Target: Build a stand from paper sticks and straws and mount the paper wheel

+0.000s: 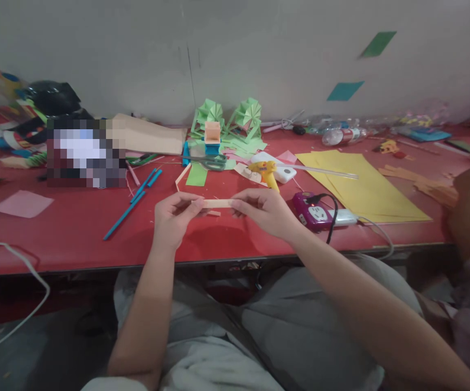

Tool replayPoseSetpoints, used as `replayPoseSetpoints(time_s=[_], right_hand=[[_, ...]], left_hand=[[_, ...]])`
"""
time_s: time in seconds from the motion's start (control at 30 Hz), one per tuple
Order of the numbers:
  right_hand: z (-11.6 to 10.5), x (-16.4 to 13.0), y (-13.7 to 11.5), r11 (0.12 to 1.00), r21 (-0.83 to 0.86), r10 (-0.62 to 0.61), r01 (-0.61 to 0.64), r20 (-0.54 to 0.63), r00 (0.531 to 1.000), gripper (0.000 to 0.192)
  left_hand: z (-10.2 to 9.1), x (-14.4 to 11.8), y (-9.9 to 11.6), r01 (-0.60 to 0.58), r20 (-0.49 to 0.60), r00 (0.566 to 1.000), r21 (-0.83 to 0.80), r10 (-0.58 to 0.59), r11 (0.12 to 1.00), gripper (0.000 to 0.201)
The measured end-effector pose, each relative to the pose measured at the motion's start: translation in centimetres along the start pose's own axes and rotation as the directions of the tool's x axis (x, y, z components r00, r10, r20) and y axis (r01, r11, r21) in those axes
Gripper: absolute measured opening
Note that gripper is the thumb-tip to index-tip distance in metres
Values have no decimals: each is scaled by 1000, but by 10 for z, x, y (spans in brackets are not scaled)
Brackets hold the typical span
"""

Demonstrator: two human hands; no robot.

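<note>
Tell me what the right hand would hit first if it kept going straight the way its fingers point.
The right hand points leftward along the pale paper strip it pinches, so it would probably meet the left hand first, which grips the strip's other end. Depth looks about equal, so that seems fairly sure.

A pixelated patch (86, 153) hides things behind it (unreadable) — white cable (23, 260) cut off left

Dim, flat indoor light with a soft sheen on the glossy red tabletop (76, 222). Wide-angle bending curves the edges. Slightly soft focus; one pixelated rectangular patch (86, 153) on the left.
</note>
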State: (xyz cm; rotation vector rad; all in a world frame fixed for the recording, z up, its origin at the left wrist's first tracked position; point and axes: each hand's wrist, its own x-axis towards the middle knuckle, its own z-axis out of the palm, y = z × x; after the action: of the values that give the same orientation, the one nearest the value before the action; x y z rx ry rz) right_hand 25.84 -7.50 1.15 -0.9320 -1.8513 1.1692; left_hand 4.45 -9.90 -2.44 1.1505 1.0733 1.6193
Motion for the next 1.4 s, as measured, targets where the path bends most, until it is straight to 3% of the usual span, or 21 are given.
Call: replayPoseSetpoints(time_s=[0.13,0.3,0.53,0.8,0.93,1.13,1.3,1.4], right_hand=[[-6,1,4,1000,-4,29,-28,30,999,31],[-11,2,2,998,-8,61,-60,93,994,31],[-13,1,2,982,-187,46,-31,80,996,21],[-9,3,-5,952,-285,-113,109,4,994,20],[-8,2,-6,930,-328,-186,167,-28,982,17],[-9,-3,-3,878,-418,-280,234,-53,958,15],[-8,-4,-2,853,-415,-372,316,-60,926,16],[-7,-4,-2,888,-359,-336,288,-80,938,18]], left_hand=[[-2,0,2,15,48,999,26,-16,1000,23],[-5,2,-1,8,30,1000,59,-9,998,25],[-9,3,-3,-12,64,998,78,7,997,23],[-3,2,-3,-77,-13,997,49,78,996,21],[0,2,-1,-53,-24,998,18,53,998,25],[-1,2,0,11,86,996,20,-13,1000,28],[-3,2,-2,38,138,989,112,-54,993,26],[-2,1,-1,-4,160,987,170,-24,986,21]])
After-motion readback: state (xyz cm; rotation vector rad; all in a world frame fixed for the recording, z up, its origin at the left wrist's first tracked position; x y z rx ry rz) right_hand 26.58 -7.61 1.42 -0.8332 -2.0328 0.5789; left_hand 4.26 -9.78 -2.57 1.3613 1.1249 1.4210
